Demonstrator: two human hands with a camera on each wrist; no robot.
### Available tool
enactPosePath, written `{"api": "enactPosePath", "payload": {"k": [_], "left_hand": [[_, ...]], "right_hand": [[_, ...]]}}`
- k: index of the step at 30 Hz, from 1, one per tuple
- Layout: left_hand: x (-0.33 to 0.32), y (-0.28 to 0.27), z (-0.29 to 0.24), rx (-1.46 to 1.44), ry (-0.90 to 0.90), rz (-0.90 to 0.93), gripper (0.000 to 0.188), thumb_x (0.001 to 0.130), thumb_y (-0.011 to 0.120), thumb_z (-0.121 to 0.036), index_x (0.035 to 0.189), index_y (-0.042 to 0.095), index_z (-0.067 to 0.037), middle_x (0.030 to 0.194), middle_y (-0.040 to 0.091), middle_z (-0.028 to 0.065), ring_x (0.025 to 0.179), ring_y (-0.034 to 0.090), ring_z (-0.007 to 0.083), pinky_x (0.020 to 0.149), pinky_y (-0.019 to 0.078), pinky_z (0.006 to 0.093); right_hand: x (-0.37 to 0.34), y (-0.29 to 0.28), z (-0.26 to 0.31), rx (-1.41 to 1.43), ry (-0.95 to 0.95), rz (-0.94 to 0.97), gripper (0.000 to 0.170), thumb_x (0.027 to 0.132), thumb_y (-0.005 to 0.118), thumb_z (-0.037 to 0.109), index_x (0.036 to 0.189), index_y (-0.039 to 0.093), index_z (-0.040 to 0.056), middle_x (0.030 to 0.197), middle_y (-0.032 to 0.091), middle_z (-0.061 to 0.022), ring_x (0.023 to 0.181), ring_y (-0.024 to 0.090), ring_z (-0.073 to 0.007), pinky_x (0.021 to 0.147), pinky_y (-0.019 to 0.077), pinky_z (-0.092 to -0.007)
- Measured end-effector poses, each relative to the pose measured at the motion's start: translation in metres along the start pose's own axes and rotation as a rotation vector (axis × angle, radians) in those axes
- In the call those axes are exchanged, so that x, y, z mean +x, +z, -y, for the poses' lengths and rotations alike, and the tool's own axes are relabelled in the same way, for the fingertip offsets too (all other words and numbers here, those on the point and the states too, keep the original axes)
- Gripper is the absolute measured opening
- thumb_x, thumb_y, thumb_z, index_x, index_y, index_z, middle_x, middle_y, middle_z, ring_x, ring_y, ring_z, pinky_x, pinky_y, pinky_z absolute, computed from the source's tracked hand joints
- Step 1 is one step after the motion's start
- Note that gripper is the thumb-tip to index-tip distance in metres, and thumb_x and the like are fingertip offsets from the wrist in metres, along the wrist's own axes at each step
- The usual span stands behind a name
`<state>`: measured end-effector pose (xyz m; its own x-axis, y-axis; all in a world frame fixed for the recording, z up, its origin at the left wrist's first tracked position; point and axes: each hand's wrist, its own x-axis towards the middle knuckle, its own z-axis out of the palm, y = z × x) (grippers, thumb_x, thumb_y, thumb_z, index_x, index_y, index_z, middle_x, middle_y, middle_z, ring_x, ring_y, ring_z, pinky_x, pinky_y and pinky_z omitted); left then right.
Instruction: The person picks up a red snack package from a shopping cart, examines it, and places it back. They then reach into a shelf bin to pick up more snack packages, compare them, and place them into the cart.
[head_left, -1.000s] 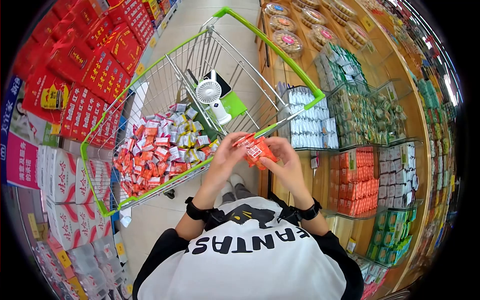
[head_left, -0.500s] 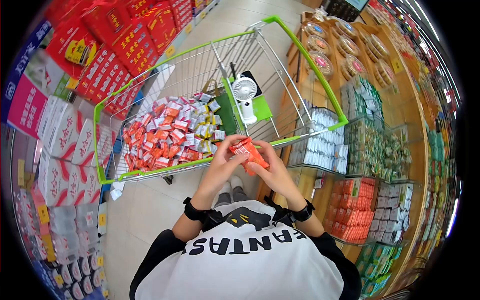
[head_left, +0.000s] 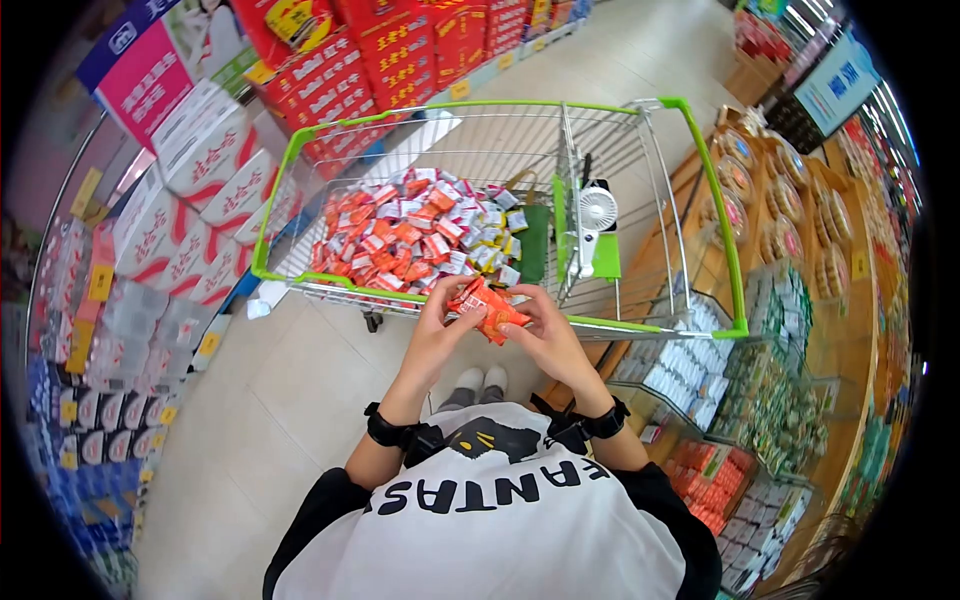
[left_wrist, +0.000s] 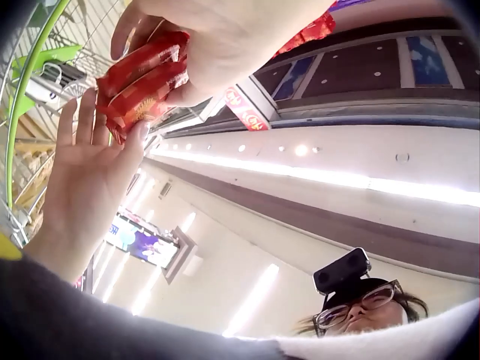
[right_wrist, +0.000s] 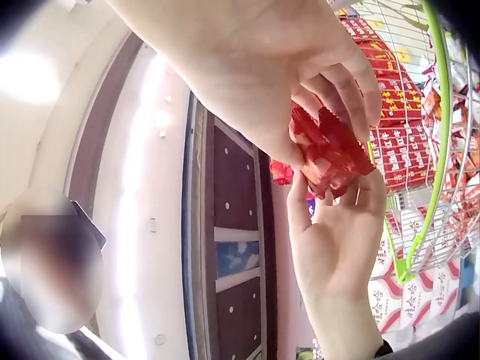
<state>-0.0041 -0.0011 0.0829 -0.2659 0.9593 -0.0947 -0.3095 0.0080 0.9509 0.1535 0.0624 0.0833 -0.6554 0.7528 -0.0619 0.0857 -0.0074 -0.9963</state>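
Observation:
Both hands meet just in front of the cart's near rail and hold a small bunch of shiny orange-red snack packets [head_left: 488,312]. My left hand [head_left: 438,330] pinches the packets from the left side, thumb laid over the front. From the other side, my right hand [head_left: 552,342] grips their lower right edge between thumb and fingers. Seen from the left wrist, two packets [left_wrist: 142,82] lie side by side with crimped ends. The right wrist view shows the crinkled red wrappers [right_wrist: 330,154] between the two hands; the wrappers' far side is hidden by fingers.
A green-rimmed shopping cart [head_left: 420,112] holds a heap of orange, white and yellow packets [head_left: 410,228]. A white handheld fan [head_left: 597,212] lies at its seat end. Shelves of wrapped snacks [head_left: 775,410] stand right; red drink boxes [head_left: 320,95] and white cartons [head_left: 185,230] stand left.
In the head view, the cart and shelves have swung clockwise and the cart has shifted right. Both hands keep holding the orange-red packets, whose tilt has changed slightly.

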Motion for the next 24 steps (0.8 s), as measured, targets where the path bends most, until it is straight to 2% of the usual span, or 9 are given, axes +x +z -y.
{"api": "enactPosePath", "payload": {"k": [3,8,10,14,16,22,23,24], "left_hand": [[-0.008,-0.019,-0.001,0.063,-0.082,-0.017,0.039,0.079,0.058,-0.018,0.111,0.042,-0.003,0.104,0.047,0.0080,0.089,0.049,0.0123,0.072,0.0425,0.0249],[-0.020,-0.044,0.007,0.099,-0.112,-0.056,0.038,0.081,0.056,-0.017,0.112,0.041,0.000,0.101,0.050,0.0100,0.087,0.052,0.0140,0.070,0.0445,0.0264],[-0.023,-0.054,0.012,0.156,-0.137,-0.033,0.035,0.081,0.055,-0.016,0.110,0.044,0.000,0.099,0.051,0.0094,0.086,0.052,0.0137,0.071,0.0444,0.0262],[-0.025,-0.068,0.018,0.166,-0.153,-0.039,0.032,0.082,0.054,-0.018,0.107,0.047,0.000,0.097,0.053,0.0080,0.086,0.052,0.0134,0.070,0.0445,0.0253],[-0.023,-0.076,0.019,0.198,-0.255,-0.050,0.032,0.082,0.053,-0.021,0.105,0.050,0.001,0.097,0.054,0.0062,0.085,0.052,0.0122,0.069,0.0445,0.0243],[0.003,-0.104,0.029,0.197,-0.273,-0.137,0.032,0.080,0.055,-0.020,0.104,0.050,0.001,0.093,0.054,0.0054,0.082,0.053,0.0111,0.069,0.0462,0.0245],[0.011,-0.110,0.026,0.226,-0.285,-0.122,0.031,0.080,0.054,-0.019,0.103,0.050,0.001,0.094,0.054,0.0059,0.082,0.054,0.0122,0.068,0.0467,0.0240],[0.020,-0.117,0.028,0.226,-0.282,-0.123,0.031,0.080,0.054,-0.019,0.103,0.050,0.001,0.094,0.054,0.0059,0.082,0.054,0.0122,0.068,0.0467,0.0240]], "right_hand": [[0.012,0.008,-0.009,0.008,0.037,0.034,0.045,0.077,0.061,0.017,0.113,0.038,0.0053,0.086,0.055,-0.0100,0.073,0.053,-0.0120,0.061,0.0432,-0.0230],[0.027,0.021,-0.010,-0.012,0.028,0.100,0.044,0.077,0.061,0.019,0.112,0.038,0.0047,0.080,0.053,-0.0096,0.068,0.055,-0.0131,0.056,0.0451,-0.0235],[0.033,0.024,-0.007,0.021,0.119,0.167,0.045,0.077,0.061,0.020,0.109,0.035,0.0032,0.082,0.052,-0.0111,0.063,0.056,-0.0137,0.051,0.0472,-0.0241],[0.043,0.031,-0.006,-0.032,0.202,0.226,0.038,0.080,0.058,0.017,0.105,0.034,0.0025,0.084,0.053,-0.0100,0.063,0.055,-0.0125,0.052,0.0480,-0.0237],[0.052,0.036,-0.022,0.019,0.275,0.231,0.036,0.079,0.059,0.021,0.099,0.035,0.0026,0.078,0.052,-0.0092,0.061,0.055,-0.0130,0.052,0.0492,-0.0248],[0.088,0.051,-0.052,0.139,0.288,0.203,0.036,0.077,0.062,0.026,0.087,0.037,0.0021,0.071,0.049,-0.0062,0.059,0.054,-0.0115,0.049,0.0490,-0.0242],[0.096,0.053,-0.052,-0.002,0.271,0.197,0.031,0.079,0.059,0.027,0.088,0.040,0.0040,0.073,0.050,-0.0047,0.062,0.053,-0.0089,0.050,0.0465,-0.0212],[0.104,0.057,-0.051,-0.003,0.269,0.198,0.031,0.079,0.059,0.027,0.088,0.040,0.0040,0.073,0.050,-0.0047,0.062,0.053,-0.0089,0.050,0.0465,-0.0212]]}}
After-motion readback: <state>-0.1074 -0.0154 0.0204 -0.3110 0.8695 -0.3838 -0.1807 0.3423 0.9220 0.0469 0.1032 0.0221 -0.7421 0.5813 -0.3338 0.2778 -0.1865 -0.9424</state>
